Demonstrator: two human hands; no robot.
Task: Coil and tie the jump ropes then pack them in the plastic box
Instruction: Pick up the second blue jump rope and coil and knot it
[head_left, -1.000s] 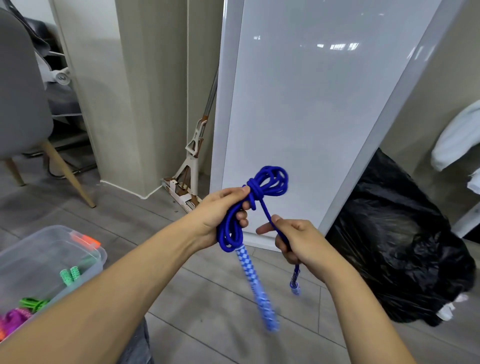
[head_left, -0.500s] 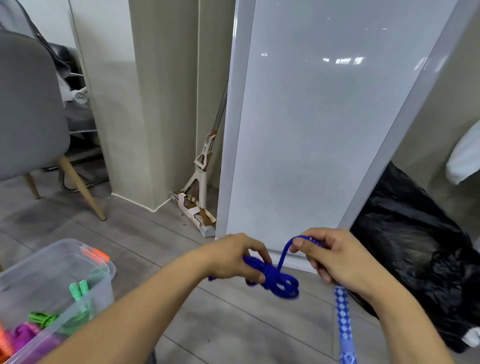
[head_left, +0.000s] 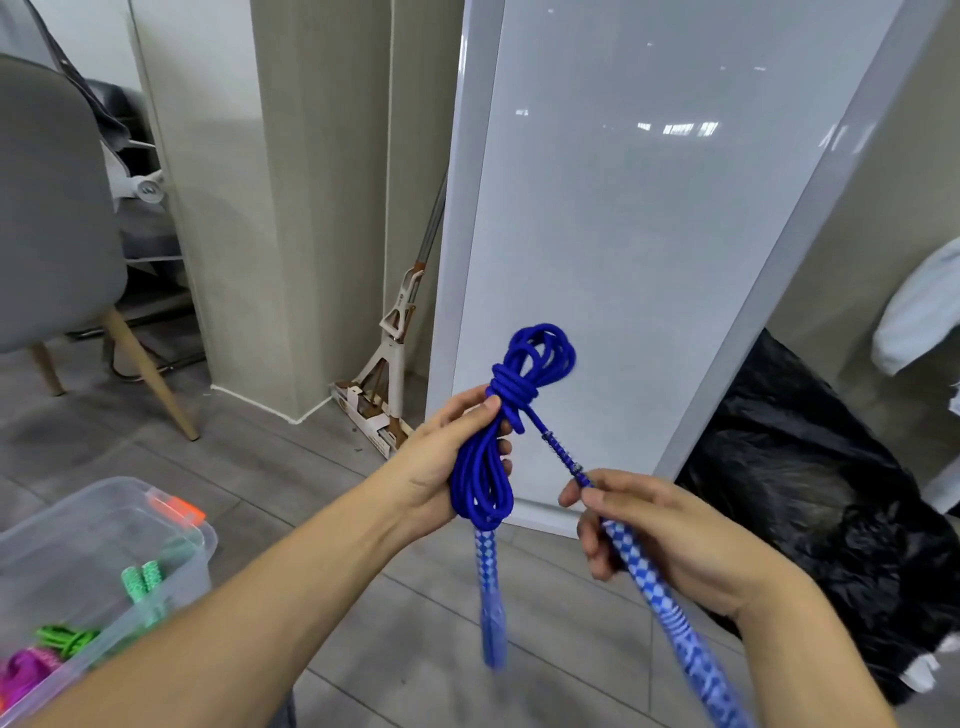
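Left grip (head_left: 436, 467) clenches the coiled blue rope (head_left: 537, 356); right grip (head_left: 680, 545) grasps its handle (head_left: 685, 649), slanting down-right from the knot (head_left: 511, 389); the box (head_left: 187, 566) lies low left, nearer my left grip.

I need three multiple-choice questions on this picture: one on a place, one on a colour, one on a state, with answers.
1. Where in the view is the plastic box? A) lower left B) upper right C) centre
2. What colour is the held jump rope? A) green B) blue C) pink
3. What does the right hand do? A) hangs empty B) lies flat C) grips a checked handle
Answers: 1 A, it fills that corner; 2 B, the coil in the left hand is blue; 3 C, it curls round the handle.
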